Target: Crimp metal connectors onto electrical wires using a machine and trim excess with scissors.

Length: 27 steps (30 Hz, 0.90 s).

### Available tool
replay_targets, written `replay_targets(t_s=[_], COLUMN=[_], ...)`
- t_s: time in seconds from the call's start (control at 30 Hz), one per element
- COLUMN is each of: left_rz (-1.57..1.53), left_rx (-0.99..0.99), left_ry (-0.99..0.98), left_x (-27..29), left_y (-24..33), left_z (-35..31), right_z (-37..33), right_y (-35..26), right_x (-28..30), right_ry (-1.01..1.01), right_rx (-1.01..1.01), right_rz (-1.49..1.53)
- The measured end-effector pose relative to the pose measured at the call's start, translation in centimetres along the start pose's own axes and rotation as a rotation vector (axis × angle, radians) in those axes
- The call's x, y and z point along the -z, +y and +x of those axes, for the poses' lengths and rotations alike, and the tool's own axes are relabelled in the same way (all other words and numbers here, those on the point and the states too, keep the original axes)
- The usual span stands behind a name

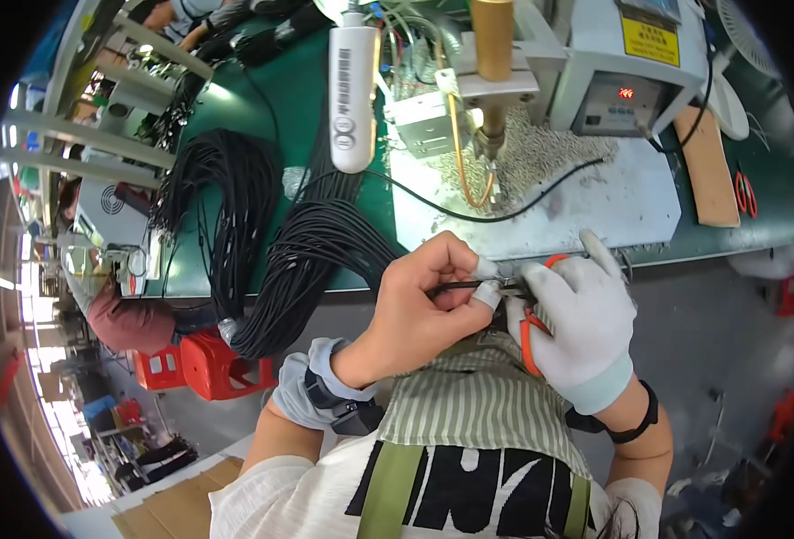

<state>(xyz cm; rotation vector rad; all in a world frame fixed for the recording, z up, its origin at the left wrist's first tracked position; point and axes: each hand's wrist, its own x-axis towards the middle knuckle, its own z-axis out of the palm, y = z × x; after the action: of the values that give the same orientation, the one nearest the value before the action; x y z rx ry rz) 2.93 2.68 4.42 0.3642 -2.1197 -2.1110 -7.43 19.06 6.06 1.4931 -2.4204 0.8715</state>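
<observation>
My bare left hand (406, 310), with white covers on thumb and fingertip, pinches a thin black cable (453, 286) near its end. My right hand (585, 319) wears a white glove and is closed around orange-handled scissors (529, 346). Their blades meet the cable end right at my left fingertips; whether they are cutting it is too small to tell. Both hands are together in front of my striped apron, just off the table's near edge. To the left of them, a thick bundle of black cables (311, 260) hangs over that edge.
Beyond my hands stands a press-like machine (494, 135) over a white plate (541, 225) strewn with small grey bits. A control box (626, 103), a brown board (707, 171) and red-handled scissors (745, 191) lie right. Another cable bundle (235, 162) and red stools (217, 364) are left.
</observation>
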Motion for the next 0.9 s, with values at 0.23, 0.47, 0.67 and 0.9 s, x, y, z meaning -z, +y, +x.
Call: replay_targets(t_s=[0.23, 0.47, 0.67, 0.9], left_rz=[-0.044, 0.394, 0.014, -0.128], left_rx=[-0.041, -0.345, -0.199, -0.019], left_ry=[0.096, -0.083, -0.047, 0.041], left_x=[-1.7, -0.4, -0.7, -1.5], left_y=[-0.3, -0.1, -1.4, -0.8], left_z=[-0.1, 0.0, -0.3, 0.3], right_z=[-1.5, -1.9, -1.7, -2.3], right_y=[0.2, -0.2, -0.2, 0.2], right_x=[0.0, -0.6, -0.6, -1.3], right_ry=[-0.178, -0.098, -0.114, -0.069], right_rx=[-0.114, -0.283, -0.276, -0.219], right_rz=[0.125, 0.583, 0.569, 0.499])
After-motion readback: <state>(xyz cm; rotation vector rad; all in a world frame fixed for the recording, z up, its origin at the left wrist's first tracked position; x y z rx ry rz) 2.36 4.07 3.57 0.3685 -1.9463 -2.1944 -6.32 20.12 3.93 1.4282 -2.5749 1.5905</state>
